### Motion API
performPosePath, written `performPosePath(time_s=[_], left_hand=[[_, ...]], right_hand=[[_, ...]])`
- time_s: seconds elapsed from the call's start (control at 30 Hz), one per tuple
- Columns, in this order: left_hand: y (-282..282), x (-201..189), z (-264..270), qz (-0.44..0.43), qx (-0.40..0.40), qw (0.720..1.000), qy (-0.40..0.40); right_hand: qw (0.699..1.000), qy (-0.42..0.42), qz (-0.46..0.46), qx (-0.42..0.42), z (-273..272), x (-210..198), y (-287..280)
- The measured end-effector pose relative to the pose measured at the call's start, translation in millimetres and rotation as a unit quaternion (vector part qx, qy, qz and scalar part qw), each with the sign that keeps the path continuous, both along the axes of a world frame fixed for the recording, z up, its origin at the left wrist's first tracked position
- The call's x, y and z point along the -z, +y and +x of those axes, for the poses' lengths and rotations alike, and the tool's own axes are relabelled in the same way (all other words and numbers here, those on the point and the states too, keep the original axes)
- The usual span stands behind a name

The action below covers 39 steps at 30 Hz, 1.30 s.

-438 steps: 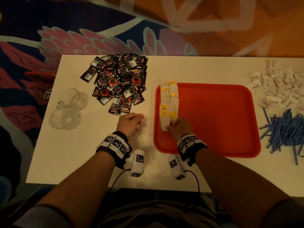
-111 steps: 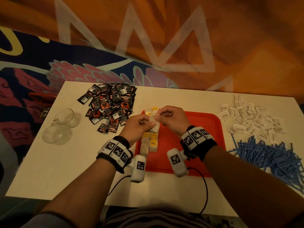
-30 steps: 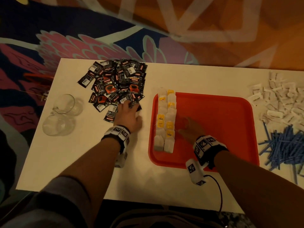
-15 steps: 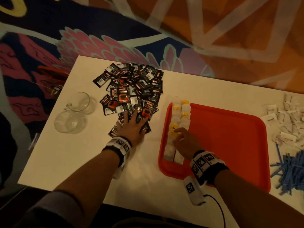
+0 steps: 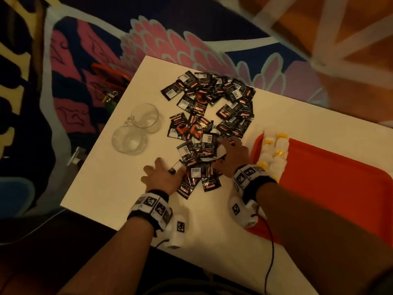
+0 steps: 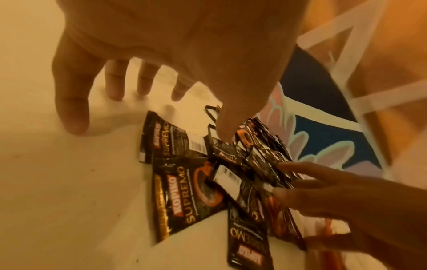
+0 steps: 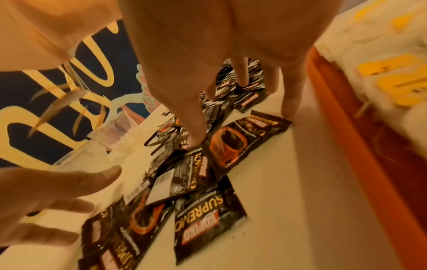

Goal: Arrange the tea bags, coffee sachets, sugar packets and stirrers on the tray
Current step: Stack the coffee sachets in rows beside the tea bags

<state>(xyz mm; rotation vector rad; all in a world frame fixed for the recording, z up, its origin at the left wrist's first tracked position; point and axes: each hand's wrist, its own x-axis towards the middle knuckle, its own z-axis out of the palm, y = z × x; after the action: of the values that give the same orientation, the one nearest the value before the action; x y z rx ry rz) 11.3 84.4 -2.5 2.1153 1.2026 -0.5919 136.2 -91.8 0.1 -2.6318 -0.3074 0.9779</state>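
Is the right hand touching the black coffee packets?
Touching. In the right wrist view, the right hand's fingers press their tips down on the coffee sachets; the head view shows the same.

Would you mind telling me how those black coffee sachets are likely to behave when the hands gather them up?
The coffee sachets look glossy, so they will probably slide over one another and the white table. They lie flat and thin, so lifting an edge may be fiddly. Left hand and right hand spread over them, so sweeping probably suits best.

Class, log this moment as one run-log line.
left hand: open on coffee sachets | right hand: open on sachets | tea bags: on tray
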Motion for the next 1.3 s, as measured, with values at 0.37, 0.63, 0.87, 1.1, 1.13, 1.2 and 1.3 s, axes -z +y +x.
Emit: performPosePath(time_s=[0.37,0.63,0.87,1.1,1.13,1.2,1.3], left_hand=[[-25.4,10.4,52.5,-0.088,0.082,0.986,-0.118],[-21.0,15.8,58.4,-0.120,-0.059,0.970,-0.205],[-10.0,18.2,57.8,-0.089,-0.063,0.978,-0.176],[15.8,16.7,63.4,-0.043,-0.003,0.971,-0.235],[18.2,16.4,69.1,-0.045,0.019,0.971,-0.236],[21.6,13.1,81.2,-0.057,0.058,0.973,-0.215],[26.3,13.7,95.4,-0.046,0.127,0.978,-0.161]], right_hand=[[0.999,0.023,0.037,-0.011,-21.1,7.2,28.7],[0.995,0.048,0.085,0.015,-30.3,13.9,29.5],[0.999,0.004,-0.006,0.031,-28.0,17.5,13.2],[0.997,-0.052,-0.025,0.060,7.6,13.9,-2.9],[0.997,-0.051,-0.041,0.038,12.4,13.0,-3.0],[0.997,-0.036,-0.068,0.001,20.0,11.5,-0.8],[0.997,-0.014,-0.069,-0.018,19.5,11.2,7.7]])
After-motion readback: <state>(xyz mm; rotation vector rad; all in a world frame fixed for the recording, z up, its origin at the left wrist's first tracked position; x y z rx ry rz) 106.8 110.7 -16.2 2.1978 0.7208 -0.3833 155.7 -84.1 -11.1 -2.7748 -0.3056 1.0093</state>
